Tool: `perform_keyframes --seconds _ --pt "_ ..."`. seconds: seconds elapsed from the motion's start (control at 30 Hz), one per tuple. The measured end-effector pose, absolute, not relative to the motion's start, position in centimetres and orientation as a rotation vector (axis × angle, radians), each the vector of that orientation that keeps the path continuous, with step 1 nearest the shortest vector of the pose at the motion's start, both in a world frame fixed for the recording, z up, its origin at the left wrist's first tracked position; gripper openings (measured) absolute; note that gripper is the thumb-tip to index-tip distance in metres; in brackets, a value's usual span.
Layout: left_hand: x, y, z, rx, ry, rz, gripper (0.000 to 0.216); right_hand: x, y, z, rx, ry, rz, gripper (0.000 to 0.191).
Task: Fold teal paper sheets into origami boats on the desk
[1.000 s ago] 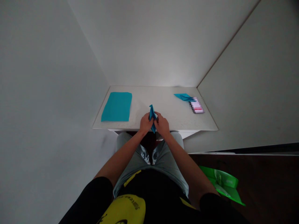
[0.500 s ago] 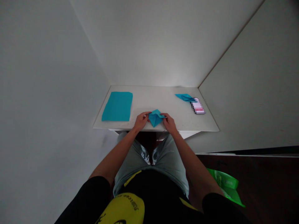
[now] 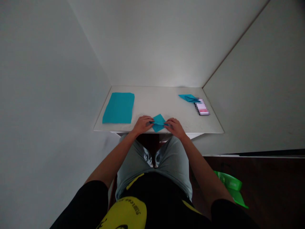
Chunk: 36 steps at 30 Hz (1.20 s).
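Observation:
Between my hands, at the front edge of the white table [image 3: 157, 101], lies a small folded blue paper [image 3: 158, 119] shaped like a diamond with a crease across its middle. My left hand [image 3: 143, 124] pinches its left corner, fingers closed over it. On the opposite corner, my right hand [image 3: 174, 126] closes its fingers in the same way. The paper's two side corners are partly hidden under my fingertips.
Flat blue paper [image 3: 119, 108] lies at the table's left. A folded blue paper piece [image 3: 188, 98] rests at the back right, its tip over a blurred phone [image 3: 202, 107]. Walls border the table. A green plastic object [image 3: 230, 183] is on the floor at right.
The folded paper has gone from a raised, partly opened shape to a flatter diamond. My hands have moved slightly apart and down, still at its side corners.

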State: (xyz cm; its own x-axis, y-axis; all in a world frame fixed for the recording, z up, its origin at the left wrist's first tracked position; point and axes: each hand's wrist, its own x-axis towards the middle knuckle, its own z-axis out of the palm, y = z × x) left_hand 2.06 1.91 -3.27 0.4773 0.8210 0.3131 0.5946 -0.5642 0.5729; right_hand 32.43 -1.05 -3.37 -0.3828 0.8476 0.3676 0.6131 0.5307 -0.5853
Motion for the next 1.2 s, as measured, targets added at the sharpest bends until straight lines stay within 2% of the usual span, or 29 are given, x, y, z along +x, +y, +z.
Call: perform_keyframes --seconds 0.13,0.27,0.33,0.47,0.57,0.7,0.83,0.93,1.07,1.2 --pt "2.3 2.1 -3.0 2.317 1.212 0.787 0.017 32.0 -1.0 -3.3 -1.258 -2.069 0.508 0.033" --pt "3.3 1.9 -2.2 2.367 1.292 0.662 0.021 31.7 -1.0 -3.1 -1.335 -2.122 0.460 0.029" --pt "3.8 1.6 -1.7 2.426 1.279 0.588 0.031 31.8 -1.1 -2.9 -1.316 -2.186 0.435 0.028" --pt "3.9 0.8 -1.5 2.529 1.185 0.532 0.048 32.2 -1.5 -2.6 -1.236 -2.241 0.436 0.042" --pt "3.4 0.3 -1.8 2.567 1.127 0.550 0.049 32.5 -2.0 -2.5 -1.190 -2.222 0.467 0.048" --pt "2.6 -0.4 -2.2 2.621 0.978 0.519 0.044 32.5 -2.7 -2.5 -1.186 -2.270 0.441 0.041" --pt "2.4 -1.2 -2.1 2.698 0.904 0.448 0.072 32.2 -3.1 -2.4 -1.276 -2.326 0.362 0.051" --pt "2.5 -1.6 -1.9 2.718 0.967 0.416 0.089 31.8 -3.2 -2.4 -1.290 -2.320 0.334 0.050" --pt "2.7 -1.6 -2.0 2.762 0.972 0.397 0.077 31.8 -3.2 -2.7 -1.218 -2.415 0.307 0.041" --pt "2.6 -1.5 -2.2 2.826 0.985 0.393 0.064 31.9 -3.3 -3.0 -1.220 -2.513 0.220 0.050"
